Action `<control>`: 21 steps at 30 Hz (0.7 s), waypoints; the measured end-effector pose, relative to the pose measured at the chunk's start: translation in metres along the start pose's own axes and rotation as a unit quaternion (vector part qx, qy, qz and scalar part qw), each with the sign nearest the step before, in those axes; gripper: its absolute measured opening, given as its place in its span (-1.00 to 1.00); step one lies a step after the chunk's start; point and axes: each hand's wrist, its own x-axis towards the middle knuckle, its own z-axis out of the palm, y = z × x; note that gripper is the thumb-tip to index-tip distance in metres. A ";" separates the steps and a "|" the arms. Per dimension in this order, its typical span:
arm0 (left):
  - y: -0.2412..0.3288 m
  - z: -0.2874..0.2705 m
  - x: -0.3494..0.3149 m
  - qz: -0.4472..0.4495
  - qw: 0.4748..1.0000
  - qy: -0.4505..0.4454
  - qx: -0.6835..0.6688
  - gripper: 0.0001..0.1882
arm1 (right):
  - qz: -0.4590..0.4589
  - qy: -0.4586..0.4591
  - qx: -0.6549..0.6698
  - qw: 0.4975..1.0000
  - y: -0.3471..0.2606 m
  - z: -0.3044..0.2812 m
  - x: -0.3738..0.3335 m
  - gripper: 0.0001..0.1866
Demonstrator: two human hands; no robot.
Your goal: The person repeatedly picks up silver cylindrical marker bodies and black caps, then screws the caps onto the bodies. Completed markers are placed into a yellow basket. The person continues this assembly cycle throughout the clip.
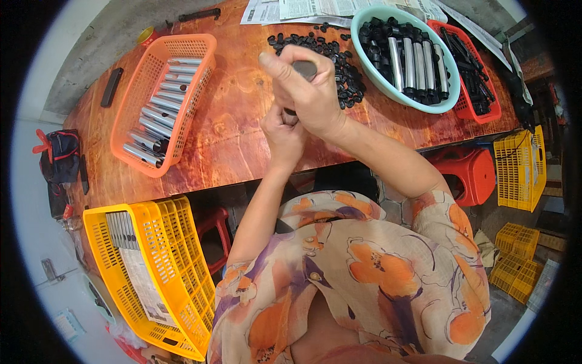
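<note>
Flower-printed beige shirt (364, 267) nearest; I see right hand (315, 100) wrapped round dark-grey cylinder (305, 70), long axis toward left hand (282, 141), grip unclear.

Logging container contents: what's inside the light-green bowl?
The bowl holds silvery tubes with black ends, lying among black parts. The bowl's floor and anything under this top layer are covered.

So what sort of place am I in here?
Most likely a small workshop for assembling parts by hand: a wooden table carries an orange basket of metal tubes and a heap of small black pieces, with a yellow crate standing by it.
</note>
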 end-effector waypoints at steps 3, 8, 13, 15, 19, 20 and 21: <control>-0.011 -0.027 -0.002 -0.088 0.980 -0.141 -0.109 -0.80 | -0.070 -0.119 -0.063 0.988 0.002 0.000 0.007 -0.63; -0.010 -0.048 0.000 -0.186 0.930 -0.287 -0.138 -0.69 | 0.144 -0.338 0.062 0.928 -0.016 -0.004 0.012 -0.67; -0.021 -0.017 -0.014 -0.065 0.988 -0.065 -0.125 -0.75 | 0.021 -0.298 -0.025 0.954 0.001 -0.006 0.014 -0.71; -0.015 -0.012 -0.019 -0.034 0.999 0.003 -0.011 -0.78 | 0.088 -0.235 0.033 0.967 -0.005 -0.002 0.006 -0.75; -0.026 -0.016 -0.010 0.053 0.997 0.009 0.056 -0.81 | 0.013 -0.142 -0.053 0.988 -0.002 0.000 -0.007 -0.73; -0.030 -0.017 -0.008 0.074 0.996 -0.010 0.052 -0.80 | 0.013 -0.151 -0.046 0.987 -0.002 0.000 -0.008 -0.73; -0.033 -0.022 -0.004 0.047 0.996 -0.072 0.032 -0.80 | 0.012 -0.156 -0.039 0.987 -0.002 -0.002 -0.008 -0.72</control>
